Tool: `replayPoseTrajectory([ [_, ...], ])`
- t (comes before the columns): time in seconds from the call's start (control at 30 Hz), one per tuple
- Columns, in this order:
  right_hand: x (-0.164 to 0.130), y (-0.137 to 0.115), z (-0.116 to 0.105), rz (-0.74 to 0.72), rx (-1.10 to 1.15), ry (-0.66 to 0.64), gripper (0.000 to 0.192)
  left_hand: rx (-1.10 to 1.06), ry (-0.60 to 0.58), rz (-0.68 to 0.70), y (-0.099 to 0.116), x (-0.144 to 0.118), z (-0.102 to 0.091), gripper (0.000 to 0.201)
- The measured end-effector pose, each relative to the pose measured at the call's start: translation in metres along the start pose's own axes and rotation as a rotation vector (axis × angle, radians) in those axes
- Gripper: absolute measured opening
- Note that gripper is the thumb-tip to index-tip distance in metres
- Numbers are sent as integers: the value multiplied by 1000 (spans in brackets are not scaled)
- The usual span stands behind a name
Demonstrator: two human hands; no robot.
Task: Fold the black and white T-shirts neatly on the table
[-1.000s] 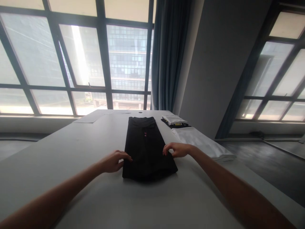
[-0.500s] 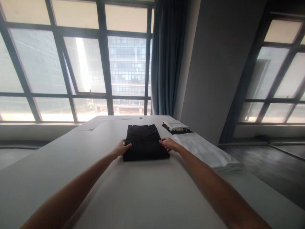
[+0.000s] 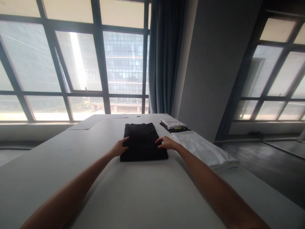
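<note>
A folded black garment (image 3: 142, 141) lies flat in the middle of a long grey table (image 3: 133, 194). My left hand (image 3: 121, 147) rests on its left edge, fingers spread over the cloth. On the right edge lies my right hand (image 3: 166, 143), fingers also flat on the fabric. Both arms are stretched far forward. Neither hand is closed around anything.
To the right of the garment lies a stack of white cloth (image 3: 205, 149), and behind it a small pile with a white folded piece on dark ones (image 3: 173, 124). Sheets of paper (image 3: 83, 125) lie at the far left. Windows, a curtain and a wall stand behind the table.
The long black garment has been folded in half away from me into a shorter block. Both hands have moved forward with it and now press on its sides.
</note>
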State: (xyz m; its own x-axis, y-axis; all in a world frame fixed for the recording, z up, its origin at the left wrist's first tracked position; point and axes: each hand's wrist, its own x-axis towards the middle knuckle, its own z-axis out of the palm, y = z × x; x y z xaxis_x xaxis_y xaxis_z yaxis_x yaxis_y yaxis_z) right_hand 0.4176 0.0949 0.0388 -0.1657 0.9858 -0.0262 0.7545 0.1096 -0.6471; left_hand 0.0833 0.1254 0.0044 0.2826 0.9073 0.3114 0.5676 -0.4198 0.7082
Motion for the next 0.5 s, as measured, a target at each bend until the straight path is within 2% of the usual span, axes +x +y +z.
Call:
replayPoseTrajectory([
  [0.07,2,4,2,91,-39,-71,43,75,-28,-116,-4,0,1,70],
  [0.1,4,6,5,103,-49,-50,43,114,-39,-152,-5,0,2,68],
  [0.23,15,13,17,26,-96,160,42,266,-41,-170,-6,-1,5,62],
  [0.4,17,12,24,-38,-236,307,42,392,-82,-221,2,-4,5,61],
  [0.5,10,2,26,-17,-367,367,45,503,-121,-216,11,-8,3,57],
])
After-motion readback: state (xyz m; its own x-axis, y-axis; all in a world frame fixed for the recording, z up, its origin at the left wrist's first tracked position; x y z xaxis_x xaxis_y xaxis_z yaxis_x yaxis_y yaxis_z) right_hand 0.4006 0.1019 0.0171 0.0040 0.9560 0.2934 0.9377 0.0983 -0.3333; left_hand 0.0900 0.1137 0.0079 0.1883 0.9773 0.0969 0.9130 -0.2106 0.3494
